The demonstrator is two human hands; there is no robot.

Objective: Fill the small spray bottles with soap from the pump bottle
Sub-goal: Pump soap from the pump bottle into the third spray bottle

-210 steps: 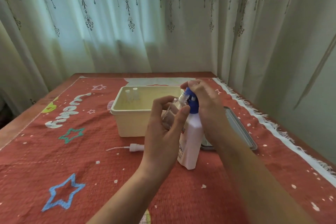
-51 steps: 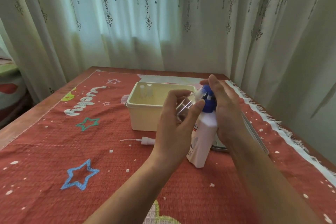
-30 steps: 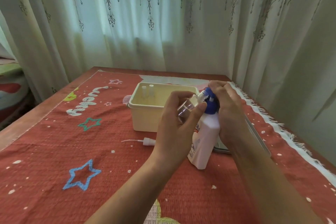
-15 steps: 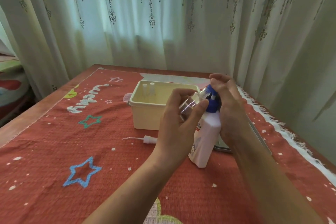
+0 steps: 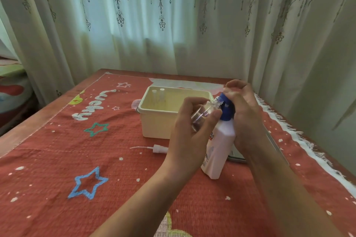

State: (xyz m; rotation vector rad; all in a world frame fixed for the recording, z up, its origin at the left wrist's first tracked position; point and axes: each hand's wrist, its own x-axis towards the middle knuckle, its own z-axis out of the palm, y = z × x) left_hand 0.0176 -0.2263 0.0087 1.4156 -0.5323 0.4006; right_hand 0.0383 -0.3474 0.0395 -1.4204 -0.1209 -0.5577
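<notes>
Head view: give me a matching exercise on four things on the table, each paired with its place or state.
Things:
1. small clear bottle
2. pump bottle
3. spray top with tube
4. tub

Places or states:
A. lies flat on the red cloth, held by nothing
B. held tilted in the left hand, mouth at the blue pump
C. stands on the cloth, right hand curled over its top
D. has two white-topped pieces at its far left corner

Pairs: 1-B, 2-C, 3-A, 4-D
</notes>
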